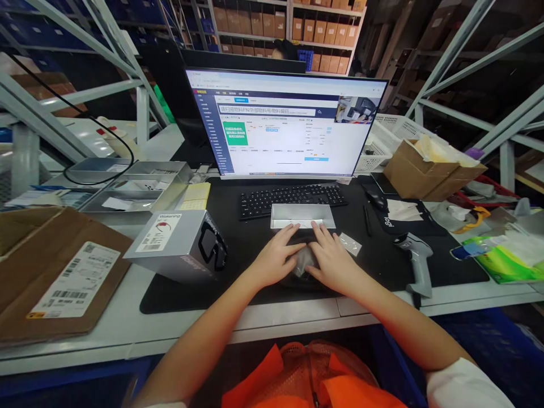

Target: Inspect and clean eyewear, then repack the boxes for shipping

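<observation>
My left hand point(274, 258) and my right hand point(334, 260) meet in front of the monitor, fingers stretched forward and thumbs turned inward. Between them sits a dark item in clear plastic point(304, 262), gripped from both sides; its exact kind is hidden. The fingertips reach the near side of a small open grey-white box point(302, 213). A small clear packet point(350, 244) lies just right of my right hand. To the left stands a grey printed carton point(178, 246) with a white label and a dark goggle-like picture on its side.
A keyboard point(293, 199) and lit monitor point(289, 130) are behind the box. At right are a pen point(367, 221), mouse point(375, 200), barcode scanner point(419, 263) and green plastic pack point(510, 260). At left are a brown carton point(106, 249) and grey trays point(140, 190).
</observation>
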Demonstrator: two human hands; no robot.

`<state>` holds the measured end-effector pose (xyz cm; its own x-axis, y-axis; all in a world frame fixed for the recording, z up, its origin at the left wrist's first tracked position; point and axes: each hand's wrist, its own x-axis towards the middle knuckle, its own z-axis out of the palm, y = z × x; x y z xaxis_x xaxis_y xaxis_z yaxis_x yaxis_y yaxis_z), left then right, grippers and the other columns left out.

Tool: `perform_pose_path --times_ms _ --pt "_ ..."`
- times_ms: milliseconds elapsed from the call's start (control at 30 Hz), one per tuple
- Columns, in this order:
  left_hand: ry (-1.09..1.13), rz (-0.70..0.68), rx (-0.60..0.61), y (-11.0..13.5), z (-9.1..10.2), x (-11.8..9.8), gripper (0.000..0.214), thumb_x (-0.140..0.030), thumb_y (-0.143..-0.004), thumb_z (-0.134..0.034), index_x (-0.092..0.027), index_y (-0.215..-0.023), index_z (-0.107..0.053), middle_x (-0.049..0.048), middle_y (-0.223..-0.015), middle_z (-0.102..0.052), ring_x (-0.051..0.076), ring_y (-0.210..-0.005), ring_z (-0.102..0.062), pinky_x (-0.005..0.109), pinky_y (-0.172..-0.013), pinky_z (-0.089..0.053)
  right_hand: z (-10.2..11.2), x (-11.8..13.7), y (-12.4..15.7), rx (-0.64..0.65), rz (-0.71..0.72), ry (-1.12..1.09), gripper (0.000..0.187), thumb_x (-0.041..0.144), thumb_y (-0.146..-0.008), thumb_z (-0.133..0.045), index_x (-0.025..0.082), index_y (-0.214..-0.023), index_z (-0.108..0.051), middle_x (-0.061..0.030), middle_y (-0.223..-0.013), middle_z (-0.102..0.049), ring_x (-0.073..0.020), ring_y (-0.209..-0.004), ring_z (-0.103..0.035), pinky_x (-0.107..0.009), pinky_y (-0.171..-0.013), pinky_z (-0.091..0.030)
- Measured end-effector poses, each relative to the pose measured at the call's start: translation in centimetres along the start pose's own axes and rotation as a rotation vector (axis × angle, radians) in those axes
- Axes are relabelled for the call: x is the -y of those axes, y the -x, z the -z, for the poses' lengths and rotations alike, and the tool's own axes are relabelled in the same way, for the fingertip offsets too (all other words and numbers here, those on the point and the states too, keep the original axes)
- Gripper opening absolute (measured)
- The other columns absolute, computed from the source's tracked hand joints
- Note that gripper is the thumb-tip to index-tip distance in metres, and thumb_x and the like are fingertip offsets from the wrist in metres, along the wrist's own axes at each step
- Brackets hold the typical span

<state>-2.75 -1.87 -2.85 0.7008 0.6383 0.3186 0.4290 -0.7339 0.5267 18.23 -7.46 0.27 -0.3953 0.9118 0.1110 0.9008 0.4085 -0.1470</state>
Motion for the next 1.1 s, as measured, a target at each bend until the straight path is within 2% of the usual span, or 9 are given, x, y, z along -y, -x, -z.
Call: perform_pose_path --times_ms 67,200,367,433,600,733,867,967,1100 --pt "-0.011 0.03 0.017 0.1 0.2 -0.1 0.049 -0.007 -0.088 -0.055 -0.024 -0.133 -0.064 0.0106 -0.166 -0.024 0.032 -0.154 -0.019 0.058 -0.122 -0.029 0.0 -0.1 0.0 0.014 0.013 -0.024 0.045 0.032 -0.079 -0.078 0.01 -0.115 -0.063 -0.0246 -0.165 -0.014 -0.0459 -0.15 -0.021 -0.07 -0.11 -0.037" --pt "0.012 0.019 -0.049 0.1 0.0 -0.3 0.056 0.004 -0.085 -0.044 -0.022 -0.13 -0.064 0.0098 -0.164 -0.028 0.026 -0.154 -0.022 0.054 -0.122 -0.032 -0.2 -0.4 -0.1 0.041 0.039 -0.08 0.061 0.031 -0.076 -0.08 0.015 -0.131 -0.059 -0.0211 -0.166 -0.012 -0.0451 -0.151 -0.018 -0.074 -0.11 -0.033" --pt "-0.027 -0.035 -0.037 -0.1 0.1 -0.4 0.034 0.002 -0.084 -0.047 -0.019 -0.083 -0.074 0.0077 -0.158 -0.04 0.028 -0.149 -0.034 0.052 -0.12 -0.038 0.0 -0.6 -0.7 0.078 0.028 -0.141 0.053 0.023 -0.078 -0.076 0.026 -0.129 -0.064 -0.0168 -0.167 -0.016 -0.0452 -0.151 -0.018 -0.08 -0.107 -0.027" --pt "-0.11 0.003 -0.016 -0.1 0.5 -0.4 0.03 -0.002 -0.085 -0.05 -0.018 -0.077 -0.073 0.008 -0.157 -0.042 0.031 -0.148 -0.035 0.055 -0.118 -0.039 0.1 -0.6 -0.9 0.074 0.063 -0.156 0.042 0.018 -0.08 -0.073 0.027 -0.121 -0.069 -0.0147 -0.166 -0.021 -0.0457 -0.151 -0.017 -0.083 -0.106 -0.024" --pt "-0.143 0.127 0.049 0.2 1.5 -0.3 0.026 -0.011 -0.083 -0.058 -0.021 -0.102 -0.074 0.0097 -0.164 -0.03 0.034 -0.152 -0.026 0.057 -0.121 -0.032 -0.3 -0.7 -0.6 -0.001 0.253 -0.158 0.017 0.016 -0.088 -0.067 0.027 -0.094 -0.078 -0.0087 -0.161 -0.037 -0.0399 -0.152 -0.019 -0.079 -0.111 -0.018" --pt "-0.04 0.153 0.118 0.3 1.7 -0.3 0.056 -0.003 -0.071 -0.06 -0.025 -0.121 -0.07 0.0051 -0.167 -0.021 0.034 -0.155 -0.016 0.056 -0.123 -0.03 -0.7 -1.1 0.2 -0.049 0.326 -0.191 0.014 0.015 -0.09 -0.065 0.023 -0.088 -0.076 -0.0074 -0.159 -0.041 -0.0388 -0.151 -0.023 -0.078 -0.112 -0.02" --pt "-0.023 0.215 0.029 0.1 1.2 -0.5 0.053 0.0 -0.073 -0.053 -0.022 -0.118 -0.071 0.0079 -0.162 -0.034 0.031 -0.153 -0.025 0.054 -0.123 -0.032 -1.3 -2.0 1.2 -0.157 0.355 -0.326 0.015 0.013 -0.096 -0.053 0.02 -0.093 -0.066 -0.0105 -0.15 -0.052 -0.0312 -0.149 -0.032 -0.067 -0.116 -0.03" --pt "0.023 0.196 -0.096 0.0 0.7 -0.5 0.047 -0.002 -0.077 -0.052 -0.021 -0.115 -0.071 0.0078 -0.153 -0.048 0.028 -0.148 -0.034 0.053 -0.123 -0.032 -2.2 -2.9 1.9 -0.288 0.277 -0.453 0.014 0.013 -0.098 -0.049 0.021 -0.098 -0.06 -0.012 -0.142 -0.059 -0.0275 -0.144 -0.042 -0.063 -0.116 -0.035" --pt "0.104 0.165 -0.15 0.0 0.2 -0.2 0.049 -0.002 -0.078 -0.051 -0.023 -0.118 -0.07 0.0063 -0.147 -0.054 0.028 -0.146 -0.038 0.055 -0.122 -0.034 -3.2 -3.7 1.9 -0.408 0.179 -0.573 0.012 0.015 -0.098 -0.048 0.023 -0.098 -0.058 -0.0119 -0.134 -0.064 -0.0265 -0.137 -0.051 -0.06 -0.113 -0.041"
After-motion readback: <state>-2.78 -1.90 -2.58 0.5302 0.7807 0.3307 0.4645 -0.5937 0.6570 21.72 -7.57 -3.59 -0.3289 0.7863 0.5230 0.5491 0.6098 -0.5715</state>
